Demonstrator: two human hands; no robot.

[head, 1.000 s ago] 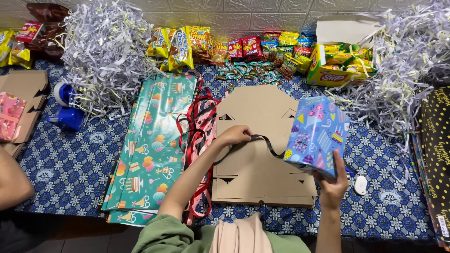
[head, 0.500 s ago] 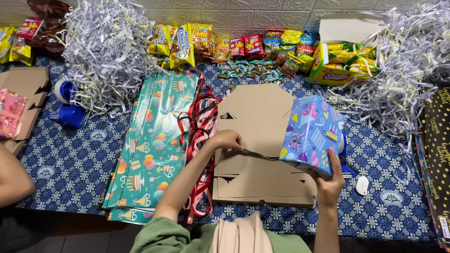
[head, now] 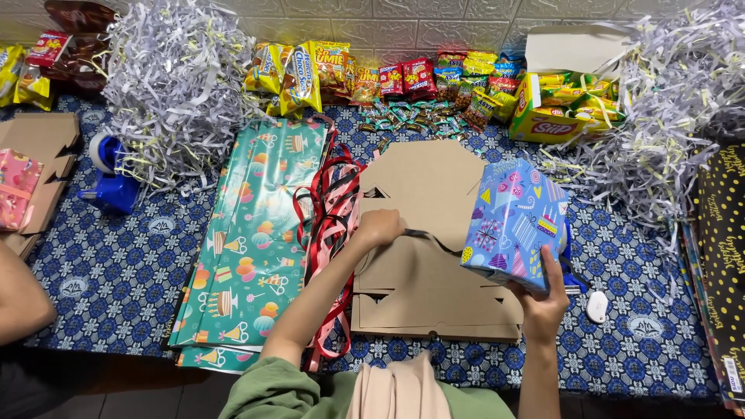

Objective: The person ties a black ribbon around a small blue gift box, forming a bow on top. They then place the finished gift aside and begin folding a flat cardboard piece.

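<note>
My right hand point(head: 543, 299) grips the lower edge of a box wrapped in blue party-patterned paper point(head: 514, 221), held tilted above the table. My left hand point(head: 378, 229) pinches a dark ribbon point(head: 434, 240) that runs from my fingers to the box. Both hands hover over a stack of flat brown cardboard box blanks point(head: 423, 194). Red and pink ribbons point(head: 330, 209) lie just left of my left hand.
Green gift-wrap sheets point(head: 252, 240) lie at left, a blue tape dispenser point(head: 109, 182) beyond them. Heaps of shredded paper point(head: 174, 77) sit at back left and right point(head: 675, 116). Snack packets point(head: 388, 77) line the back. Another person's arm point(head: 19, 302) is at far left.
My right hand has shifted the wrapped box slightly and tilted it. My left hand has drawn the ribbon a little lower and to the left over the cardboard.
</note>
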